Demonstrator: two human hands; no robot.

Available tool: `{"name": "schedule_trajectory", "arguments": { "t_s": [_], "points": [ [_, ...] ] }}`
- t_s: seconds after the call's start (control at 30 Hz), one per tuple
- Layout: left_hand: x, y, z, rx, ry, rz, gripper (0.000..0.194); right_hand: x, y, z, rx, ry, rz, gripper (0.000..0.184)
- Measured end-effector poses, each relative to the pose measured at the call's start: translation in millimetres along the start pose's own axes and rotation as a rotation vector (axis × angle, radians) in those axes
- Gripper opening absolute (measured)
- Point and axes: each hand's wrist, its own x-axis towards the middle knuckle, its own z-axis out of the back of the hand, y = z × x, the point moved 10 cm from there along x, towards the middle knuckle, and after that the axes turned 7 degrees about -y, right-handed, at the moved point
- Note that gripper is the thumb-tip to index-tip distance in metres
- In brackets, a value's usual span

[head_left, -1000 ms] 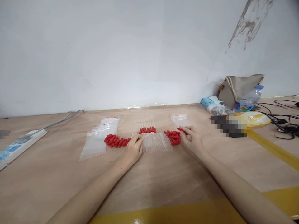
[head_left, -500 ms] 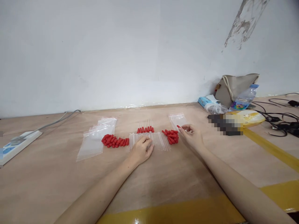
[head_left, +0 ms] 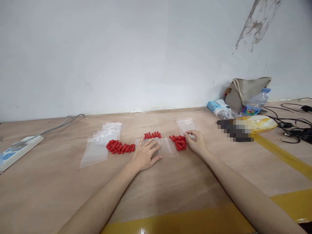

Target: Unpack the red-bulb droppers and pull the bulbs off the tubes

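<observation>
Spread flat, my left hand [head_left: 144, 155] rests over the left part of a row of thin clear tubes [head_left: 168, 148]. Its fingers are apart. My right hand [head_left: 198, 143] has thumb and forefinger pinched together beside the right pile of red rubber bulbs [head_left: 179, 143]; whatever lies between the fingertips is hidden. Beyond the row stand out several droppers [head_left: 152, 134], clear tubes fitted with red bulbs, lying side by side with their bulbs toward me. A longer pile of red rubber bulbs [head_left: 119, 147] lies left of the tubes.
Clear zip bags lie at the left [head_left: 94, 152], and another zip bag [head_left: 186, 125] lies behind the right pile. A white power strip [head_left: 26, 148] is far left. At the right are a tissue pack [head_left: 215, 105], a grey bag [head_left: 246, 92], a plastic bottle [head_left: 255, 102] and black cables [head_left: 297, 130].
My left hand has spread its curled fingers over the tubes. My right hand has shifted slightly left and down to the right pile; the red bulb at its fingertips no longer shows.
</observation>
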Motion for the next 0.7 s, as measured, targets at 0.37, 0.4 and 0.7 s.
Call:
{"name": "schedule_trajectory", "arguments": {
  "t_s": [0.37, 0.4, 0.7],
  "points": [
    [-21.8, -26.2, 15.1, 0.101, -0.169, -0.116, 0.021, 13.3, 74.5, -59.3, -0.431, 0.408, 0.025, 0.029],
    [-24.4, -26.3, 17.3, 0.092, -0.176, -0.111, 0.021, 12.5, 74.6, -74.8, -0.470, 0.499, -0.014, 0.031],
    [-28.0, -9.0, 23.3, 0.058, -0.176, 0.033, 0.019, 17.5, 64.9, -137.5, -0.546, 0.735, -0.185, 0.037]
  ]
}}
